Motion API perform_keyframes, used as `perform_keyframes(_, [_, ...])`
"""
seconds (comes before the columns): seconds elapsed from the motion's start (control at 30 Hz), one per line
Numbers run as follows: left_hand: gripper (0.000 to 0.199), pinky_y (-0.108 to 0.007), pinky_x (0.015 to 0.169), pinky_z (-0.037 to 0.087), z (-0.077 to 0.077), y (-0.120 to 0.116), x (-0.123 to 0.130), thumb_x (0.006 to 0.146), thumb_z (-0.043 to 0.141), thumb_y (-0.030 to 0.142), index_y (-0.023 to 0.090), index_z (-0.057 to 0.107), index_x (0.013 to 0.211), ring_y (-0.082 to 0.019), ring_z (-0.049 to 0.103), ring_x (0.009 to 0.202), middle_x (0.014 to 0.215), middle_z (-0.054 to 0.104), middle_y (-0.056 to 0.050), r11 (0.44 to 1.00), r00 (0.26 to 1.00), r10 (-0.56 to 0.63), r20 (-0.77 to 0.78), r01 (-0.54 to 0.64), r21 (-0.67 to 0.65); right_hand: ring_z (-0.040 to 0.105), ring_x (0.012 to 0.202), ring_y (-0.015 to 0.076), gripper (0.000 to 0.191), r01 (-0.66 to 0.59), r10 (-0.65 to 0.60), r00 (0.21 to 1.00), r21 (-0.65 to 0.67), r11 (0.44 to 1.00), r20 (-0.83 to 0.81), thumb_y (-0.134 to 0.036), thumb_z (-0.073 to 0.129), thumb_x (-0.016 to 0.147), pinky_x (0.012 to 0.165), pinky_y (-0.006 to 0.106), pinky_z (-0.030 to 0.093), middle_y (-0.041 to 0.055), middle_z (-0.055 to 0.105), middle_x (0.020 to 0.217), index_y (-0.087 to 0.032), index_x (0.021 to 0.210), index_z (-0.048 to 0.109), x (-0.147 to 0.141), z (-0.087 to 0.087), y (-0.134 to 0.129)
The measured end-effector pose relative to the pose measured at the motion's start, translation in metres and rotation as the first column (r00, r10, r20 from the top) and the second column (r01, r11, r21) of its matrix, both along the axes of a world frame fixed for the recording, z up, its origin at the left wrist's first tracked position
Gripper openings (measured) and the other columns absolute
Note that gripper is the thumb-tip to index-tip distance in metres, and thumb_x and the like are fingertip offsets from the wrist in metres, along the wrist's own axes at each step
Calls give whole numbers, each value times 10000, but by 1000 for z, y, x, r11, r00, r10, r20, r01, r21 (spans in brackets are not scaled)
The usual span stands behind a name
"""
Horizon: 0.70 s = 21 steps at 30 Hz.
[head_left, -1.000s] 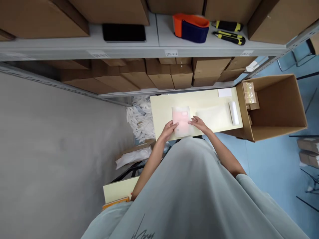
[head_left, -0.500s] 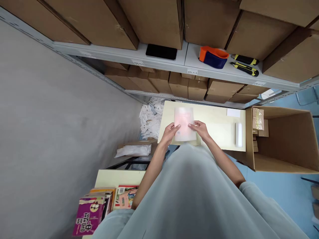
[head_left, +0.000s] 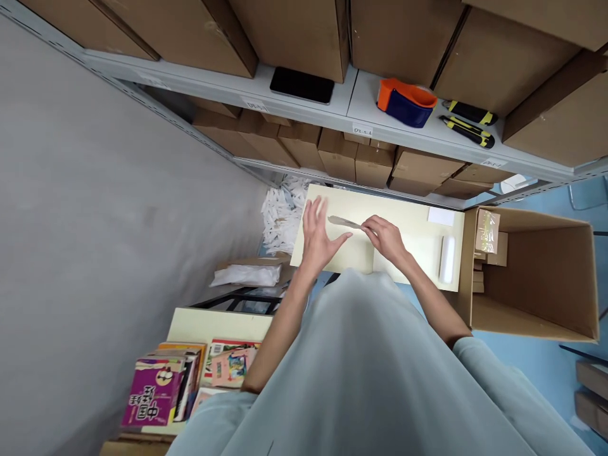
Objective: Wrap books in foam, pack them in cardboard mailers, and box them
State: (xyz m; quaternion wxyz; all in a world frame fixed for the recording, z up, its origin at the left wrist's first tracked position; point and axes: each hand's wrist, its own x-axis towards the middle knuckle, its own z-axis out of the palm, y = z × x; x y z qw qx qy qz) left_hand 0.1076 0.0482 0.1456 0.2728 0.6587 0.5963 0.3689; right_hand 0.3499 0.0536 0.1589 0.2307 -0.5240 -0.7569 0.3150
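Note:
A thin wrapped booklet (head_left: pixel 344 221) is seen nearly edge-on above the cream table (head_left: pixel 418 244). My right hand (head_left: pixel 386 238) pinches its right end. Just left of it, my left hand (head_left: pixel 319 235) is spread, thumb apart from the fingers, touching nothing; its fingertips are blurred. Farther right on the table lie a white card (head_left: pixel 441 216) and a white roll-like object (head_left: pixel 447 259).
An open cardboard box (head_left: pixel 536 272) stands at the table's right end. Above is a shelf (head_left: pixel 304 113) with a phone, an orange-blue tape dispenser and two cutters. White paper scraps (head_left: pixel 280 221) lie left; books (head_left: pixel 156 389) are stacked lower left.
The booklet has turned from facing up, held in both hands, to nearly edge-on. My left hand has let go and opened. The whole view has shifted slightly.

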Motion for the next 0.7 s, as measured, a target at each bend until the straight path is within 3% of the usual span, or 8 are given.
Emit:
perform_keyframes(0.03, [912,-613,1392,299,9,7,0,839,976,535,313,593,1636,-434,274,1738,1788,474,-149,993,991,-115,-66,117,14,740,1059,255,376,-54,53,998,11,998,37,-405,473,1201,880,331,533,101,806,1181,-246,1143,809,3,5,3])
perform_keyframes(0.1, [521,-591,1345,367,22,21,2,929,902,476,309,782,1407,-416,490,1614,1584,693,-123,952,944,-306,-125,307,-13,743,1061,249,368,-121,120,991,19,992,63,-398,473,1207,884,322,528,97,803,1202,-247,1173,806,9,13,8])
perform_keyframes(0.17, [212,-530,1247,467,28,30,5,1025,789,433,292,866,1163,-351,714,1324,1265,833,-99,911,904,-411,-114,407,-62,748,1071,241,360,-138,138,989,9,990,45,-407,481,1210,883,311,528,92,801,1228,-251,1189,806,13,17,11])
perform_keyframes(0.27, [266,-425,1043,563,29,34,7,1089,680,441,271,877,1038,-276,773,1027,1039,839,-73,895,897,-440,-42,434,-106,761,1078,242,323,-100,99,995,-15,995,-7,-431,536,1194,888,311,540,88,808,1225,-249,1196,804,19,17,10])
perform_keyframes(0.37, [314,-365,921,574,31,33,7,1094,649,471,258,875,1043,-254,771,990,1047,827,-71,901,907,-420,30,420,-108,778,1079,251,280,-32,32,999,-19,999,-25,-440,608,1163,903,324,560,88,819,1224,-245,1233,797,26,14,5])
perform_keyframes(0.57, [359,-356,922,577,31,37,5,1061,676,535,239,862,982,-252,774,975,1038,829,-82,888,893,-428,142,445,-121,781,1098,249,295,9,-11,999,65,998,40,-336,525,1185,934,332,564,80,834,1201,-255,1182,809,31,14,-5])
perform_keyframes(0.7, [435,-377,944,591,25,41,4,1010,703,632,230,863,955,-271,777,998,1030,839,-102,905,903,-360,236,399,-150,774,1106,261,328,-11,-1,991,92,996,136,-322,478,1193,989,376,574,98,829,1239,-247,1243,793,25,18,-8])
